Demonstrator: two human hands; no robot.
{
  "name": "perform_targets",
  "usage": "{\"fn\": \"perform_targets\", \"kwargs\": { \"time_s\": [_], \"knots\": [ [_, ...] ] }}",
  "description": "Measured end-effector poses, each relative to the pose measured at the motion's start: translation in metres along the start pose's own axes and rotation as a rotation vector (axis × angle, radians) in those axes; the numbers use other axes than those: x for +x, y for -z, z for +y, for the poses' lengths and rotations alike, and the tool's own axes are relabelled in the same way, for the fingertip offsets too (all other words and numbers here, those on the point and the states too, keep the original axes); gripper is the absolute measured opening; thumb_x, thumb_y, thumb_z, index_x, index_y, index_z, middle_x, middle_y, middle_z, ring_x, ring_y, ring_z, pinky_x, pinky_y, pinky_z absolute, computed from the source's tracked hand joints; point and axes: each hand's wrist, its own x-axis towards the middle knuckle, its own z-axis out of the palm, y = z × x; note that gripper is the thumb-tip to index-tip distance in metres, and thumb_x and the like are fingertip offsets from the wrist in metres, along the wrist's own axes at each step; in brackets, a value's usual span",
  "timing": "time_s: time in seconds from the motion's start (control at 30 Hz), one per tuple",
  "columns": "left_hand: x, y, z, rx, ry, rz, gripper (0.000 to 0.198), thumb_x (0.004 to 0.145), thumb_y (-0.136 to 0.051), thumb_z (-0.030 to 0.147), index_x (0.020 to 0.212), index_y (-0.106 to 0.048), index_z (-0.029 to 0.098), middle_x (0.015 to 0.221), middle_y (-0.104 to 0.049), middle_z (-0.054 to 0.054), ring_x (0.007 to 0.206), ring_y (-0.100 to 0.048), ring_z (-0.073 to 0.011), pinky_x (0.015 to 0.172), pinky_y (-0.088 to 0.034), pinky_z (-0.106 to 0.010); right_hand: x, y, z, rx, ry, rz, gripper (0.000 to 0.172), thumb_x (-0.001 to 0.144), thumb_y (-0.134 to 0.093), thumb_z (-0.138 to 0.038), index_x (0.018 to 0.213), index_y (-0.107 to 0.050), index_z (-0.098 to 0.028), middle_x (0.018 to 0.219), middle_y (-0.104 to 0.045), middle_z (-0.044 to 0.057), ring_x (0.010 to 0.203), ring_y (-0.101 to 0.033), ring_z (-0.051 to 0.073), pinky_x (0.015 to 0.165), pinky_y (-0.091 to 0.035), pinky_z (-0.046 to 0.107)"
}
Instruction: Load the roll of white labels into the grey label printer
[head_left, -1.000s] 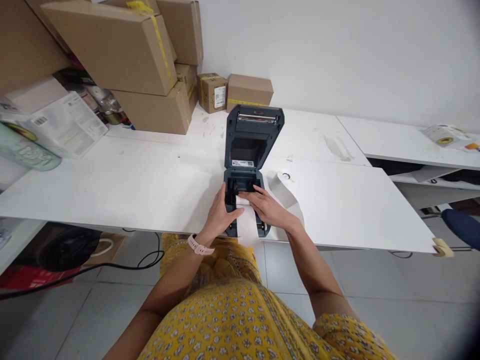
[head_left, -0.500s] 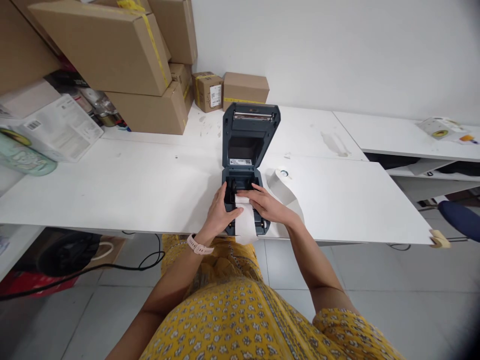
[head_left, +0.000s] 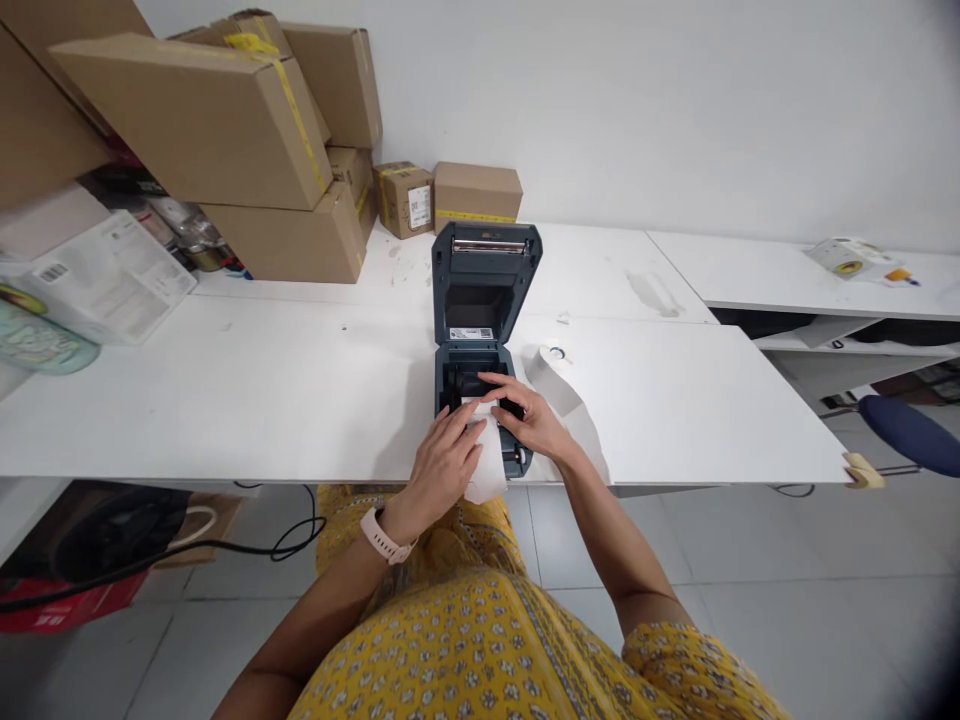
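A dark grey label printer [head_left: 487, 270] stands at the table's front edge with its lid raised. In its lower compartment sits a white label roll [head_left: 480, 408]. The roll's loose paper strip [head_left: 489, 465] hangs forward over the printer's front. My left hand [head_left: 448, 458], with a pink band on the wrist, has its fingertips and thumb on the roll and the top of the strip. My right hand [head_left: 529, 415] reaches in from the right, thumb and fingers curved around the roll's right side. The fingers partly hide the roll.
To the right of the printer, another paper strip [head_left: 574, 405] curls across the white table [head_left: 675, 410]. Cardboard boxes [head_left: 202, 120] are stacked at the back left, with two smaller boxes [head_left: 478, 190] by the wall. A blue seat [head_left: 911, 432] stands at the right.
My left hand has moved from the compartment's left wall onto the roll and strip. My right hand's fingers have bent and lifted slightly. The view has shifted a little.
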Motion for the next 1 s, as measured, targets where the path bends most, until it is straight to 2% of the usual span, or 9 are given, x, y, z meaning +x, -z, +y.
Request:
{"fn": "perform_targets", "kwargs": {
  "time_s": [0.13, 0.27, 0.37, 0.5, 0.6, 0.67, 0.83, 0.9, 1.0],
  "knots": [
    [-0.007, 0.001, 0.003, 0.071, -0.035, -0.059, 0.041, 0.1, -0.049, 0.037, 0.131, -0.064, 0.016, 0.146, -0.059, -0.016, 0.142, -0.048, -0.0322, 0.12, -0.035, -0.058, -0.005, -0.004, 0.001, -0.019, -0.031, 0.146, 0.023, 0.091, -0.064, -0.025, 0.114, -0.068, -0.027, 0.15, -0.053, 0.009, 0.143, -0.046, 0.026, 0.118, -0.037, 0.051],
    [-0.008, 0.001, 0.003, 0.107, -0.054, -0.076, 0.045, 0.099, -0.05, 0.042, 0.134, -0.063, 0.016, 0.147, -0.057, -0.015, 0.143, -0.046, -0.0339, 0.119, -0.034, -0.059, -0.007, -0.005, 0.002, -0.042, -0.055, 0.153, 0.03, 0.091, -0.065, -0.028, 0.121, -0.066, -0.029, 0.156, -0.047, 0.008, 0.147, -0.041, 0.027, 0.121, -0.033, 0.054],
    [-0.008, 0.0, 0.002, 0.102, -0.052, -0.073, 0.045, 0.099, -0.05, 0.043, 0.134, -0.063, 0.017, 0.147, -0.058, -0.015, 0.143, -0.046, -0.0335, 0.12, -0.034, -0.059, -0.006, -0.005, 0.0, 0.0, -0.051, 0.178, 0.033, 0.09, -0.069, -0.034, 0.122, -0.066, -0.031, 0.154, -0.049, 0.007, 0.146, -0.044, 0.029, 0.12, -0.035, 0.055],
    [-0.008, 0.001, 0.0, 0.072, -0.045, -0.075, 0.045, 0.099, -0.052, 0.044, 0.133, -0.064, 0.018, 0.148, -0.057, -0.015, 0.144, -0.045, -0.0324, 0.12, -0.034, -0.059, 0.011, 0.009, -0.005, 0.079, -0.03, 0.448, 0.041, 0.093, -0.065, -0.045, 0.131, -0.057, -0.03, 0.149, -0.054, 0.008, 0.14, -0.05, 0.027, 0.115, -0.044, 0.05],
    [-0.01, 0.003, 0.002, 0.055, -0.051, -0.063, 0.04, 0.099, -0.052, 0.04, 0.129, -0.066, 0.018, 0.149, -0.056, -0.015, 0.145, -0.044, -0.0322, 0.12, -0.034, -0.059, 0.044, 0.033, -0.008, 0.058, -0.007, 0.597, 0.051, 0.097, -0.053, -0.054, 0.143, -0.044, -0.032, 0.154, -0.047, 0.008, 0.143, -0.045, 0.026, 0.119, -0.038, 0.051],
    [-0.013, 0.004, 0.006, 0.039, -0.081, -0.048, 0.036, 0.1, -0.051, 0.036, 0.126, -0.068, 0.018, 0.147, -0.058, -0.014, 0.144, -0.046, -0.031, 0.12, -0.035, -0.058, 0.075, 0.051, -0.008, 0.051, 0.019, 0.595, 0.058, 0.098, -0.045, -0.063, 0.147, -0.039, -0.034, 0.158, -0.043, 0.006, 0.147, -0.041, 0.026, 0.121, -0.035, 0.052],
    [-0.033, 0.011, 0.023, -0.045, -0.193, 0.0, 0.034, 0.098, -0.055, 0.035, 0.123, -0.067, 0.015, 0.135, -0.068, -0.013, 0.136, -0.056, -0.0279, 0.116, -0.044, -0.054, 0.138, 0.075, -0.006, 0.168, 0.015, 0.397, 0.073, 0.095, -0.011, -0.079, 0.146, -0.041, -0.037, 0.155, -0.048, 0.001, 0.147, -0.041, 0.023, 0.116, -0.041, 0.052],
    [-0.041, 0.015, 0.029, -0.085, -0.199, 0.008, 0.033, 0.098, -0.057, 0.035, 0.122, -0.068, 0.016, 0.132, -0.07, -0.011, 0.134, -0.058, -0.0275, 0.115, -0.045, -0.054, 0.142, 0.074, -0.009, 0.214, -0.003, 0.398, 0.075, 0.094, -0.008, -0.079, 0.141, -0.048, -0.036, 0.149, -0.055, 0.001, 0.143, -0.046, 0.023, 0.115, -0.043, 0.05],
    [-0.048, 0.021, 0.034, -0.143, -0.189, 0.007, 0.031, 0.097, -0.059, 0.032, 0.122, -0.068, 0.017, 0.126, -0.074, -0.009, 0.129, -0.063, -0.0258, 0.114, -0.047, -0.053, 0.12, 0.063, -0.02, 0.238, -0.032, 0.489, 0.072, 0.097, -0.009, -0.074, 0.133, -0.056, -0.033, 0.138, -0.062, 0.003, 0.133, -0.055, 0.024, 0.115, -0.044, 0.046]
  ]
}}
